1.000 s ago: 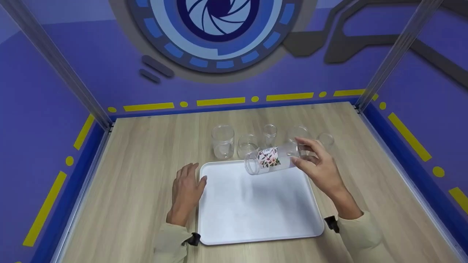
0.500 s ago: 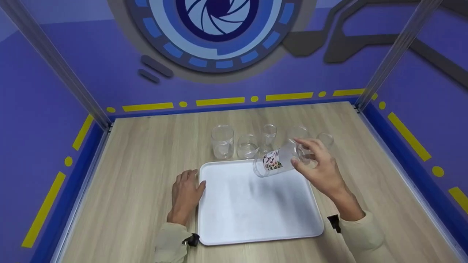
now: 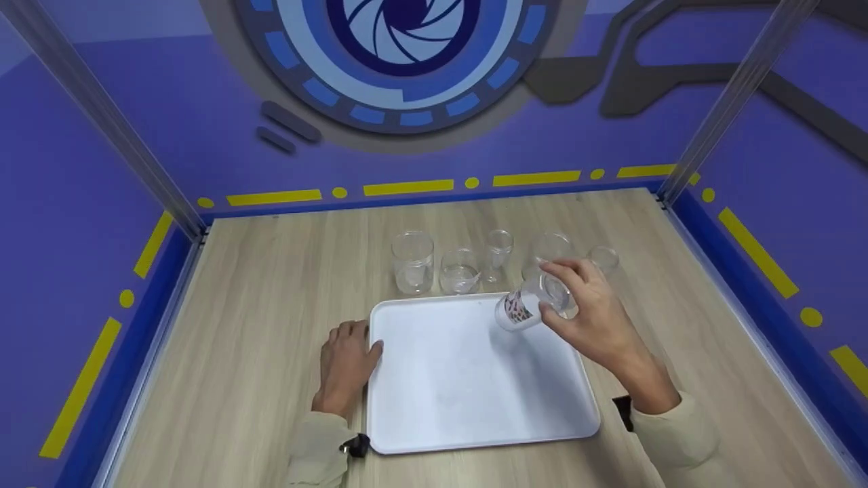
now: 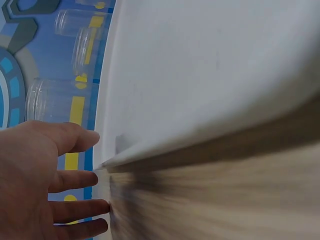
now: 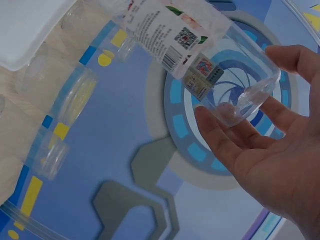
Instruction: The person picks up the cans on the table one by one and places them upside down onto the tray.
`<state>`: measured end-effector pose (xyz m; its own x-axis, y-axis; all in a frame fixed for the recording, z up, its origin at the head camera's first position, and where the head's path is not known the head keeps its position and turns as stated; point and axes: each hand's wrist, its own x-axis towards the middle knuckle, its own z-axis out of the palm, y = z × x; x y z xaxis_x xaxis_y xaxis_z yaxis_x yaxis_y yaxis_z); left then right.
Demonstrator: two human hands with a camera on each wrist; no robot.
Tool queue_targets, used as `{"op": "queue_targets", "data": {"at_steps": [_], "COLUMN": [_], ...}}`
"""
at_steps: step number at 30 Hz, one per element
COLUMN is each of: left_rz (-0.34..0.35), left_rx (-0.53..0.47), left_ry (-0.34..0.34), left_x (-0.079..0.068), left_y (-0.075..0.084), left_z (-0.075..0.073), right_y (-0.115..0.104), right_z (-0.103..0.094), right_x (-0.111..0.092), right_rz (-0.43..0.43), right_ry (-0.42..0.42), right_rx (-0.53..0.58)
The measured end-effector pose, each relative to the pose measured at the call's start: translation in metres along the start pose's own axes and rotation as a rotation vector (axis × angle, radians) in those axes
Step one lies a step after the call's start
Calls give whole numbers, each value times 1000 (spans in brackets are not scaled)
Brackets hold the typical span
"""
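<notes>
My right hand (image 3: 597, 325) holds a clear glass (image 3: 523, 310) with a floral label over the far right part of a white tray (image 3: 434, 379). Thumb and fingers grip one end of it, and its other end slants down to the left. In the right wrist view, the label (image 5: 172, 42) shows print, a square code and a barcode. I cannot tell whether the low end touches the tray. At the tray's left edge lies my left hand (image 3: 347, 366), its thumb at the rim and its fingers extended beside it, as the left wrist view also shows.
Behind the tray stand several clear glasses: a tall wide one (image 3: 413, 261), a short one (image 3: 460, 270), a slim one (image 3: 499, 251) and others partly behind my right hand. Purple panels (image 3: 434, 152) enclose the wooden table (image 3: 258, 325) at the back and sides.
The labelled glass has swung from lying nearly level to a steeper slant, its free end moving right and slightly down. My left hand has barely moved.
</notes>
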<state>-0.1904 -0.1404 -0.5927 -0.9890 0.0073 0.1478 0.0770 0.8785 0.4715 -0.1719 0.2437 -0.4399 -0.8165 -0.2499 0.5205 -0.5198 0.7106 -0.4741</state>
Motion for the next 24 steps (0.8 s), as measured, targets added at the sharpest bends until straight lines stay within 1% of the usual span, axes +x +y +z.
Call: {"op": "queue_targets", "data": {"at_steps": [7, 11, 16, 24], "left_rz": [13, 18, 17, -2], "left_rx": [23, 42, 51, 79], "left_ry": [3, 3, 1, -6], "left_x": [0, 0, 2, 2], "left_y": [0, 0, 0, 0], "left_z": [2, 2, 3, 3], "right_y": [-3, -4, -4, -5], "right_z": [-2, -3, -4, -5], "right_x": [-1, -2, -2, -4], "right_rz": [15, 8, 13, 63], "right_ry": [-54, -74, -96, -149], "right_rx": [-82, -123, -152, -171]}}
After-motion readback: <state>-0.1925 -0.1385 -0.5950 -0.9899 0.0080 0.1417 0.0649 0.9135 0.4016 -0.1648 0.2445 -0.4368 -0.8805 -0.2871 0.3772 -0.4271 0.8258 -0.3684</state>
